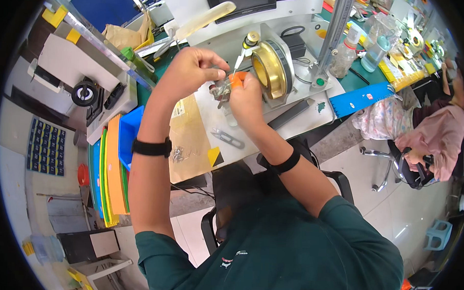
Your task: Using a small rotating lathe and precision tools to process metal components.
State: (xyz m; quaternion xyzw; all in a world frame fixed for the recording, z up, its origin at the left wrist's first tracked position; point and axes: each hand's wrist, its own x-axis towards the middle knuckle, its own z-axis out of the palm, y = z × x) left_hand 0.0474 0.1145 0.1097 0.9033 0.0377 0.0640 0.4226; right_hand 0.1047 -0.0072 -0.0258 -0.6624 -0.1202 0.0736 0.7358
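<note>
My left hand [198,68] is raised over the bench with its thumb and fingers pinched together; whatever lies between them is too small to make out. Close beside it, my right hand [247,98] is curled closed, with an orange piece [238,79] showing at its thumb and index finger. I cannot tell if the orange piece is held or worn. Both hands are at a small metal mechanism [221,91], partly hidden by my fingers. Just right of my hands stands a machine with a gold-coloured metal ring [268,69]. Above them is a thin white rod [240,59] with a yellow-and-black top.
Grey thread snips [228,138] lie near the bench's front edge. Several small metal pieces [181,154] rest on a brown sheet [192,136]. A blue bin [131,136] stands left, a dark bar [290,114] right. Clear bottles [374,57] and a seated person [421,131] are further right.
</note>
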